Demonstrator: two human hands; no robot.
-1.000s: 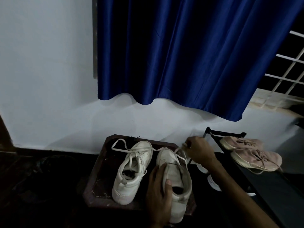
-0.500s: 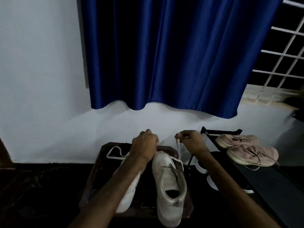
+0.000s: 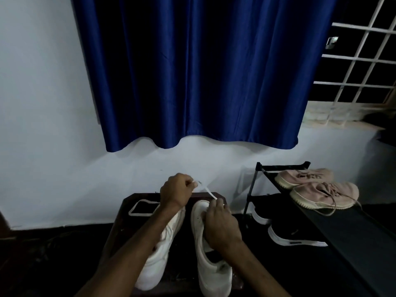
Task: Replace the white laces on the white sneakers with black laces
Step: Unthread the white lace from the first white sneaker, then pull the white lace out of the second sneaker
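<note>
Now, left grip (image 3: 175,190) pinching white lace (image 3: 207,191), right grip (image 3: 218,224) likewise, over sneaker (image 3: 212,273)

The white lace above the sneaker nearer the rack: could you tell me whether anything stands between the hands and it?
Nothing visible does. The left hand pinches the white lace near its end, and fingers of the right hand hold it at the sneaker toe.

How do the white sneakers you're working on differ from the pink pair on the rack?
The white sneakers stand on the brown stool; the pink pair sits on the black rack. The left hand and right hand pinch a white sneaker's lace; the pink pair is untouched. Both pairs are lace-ups.
</note>
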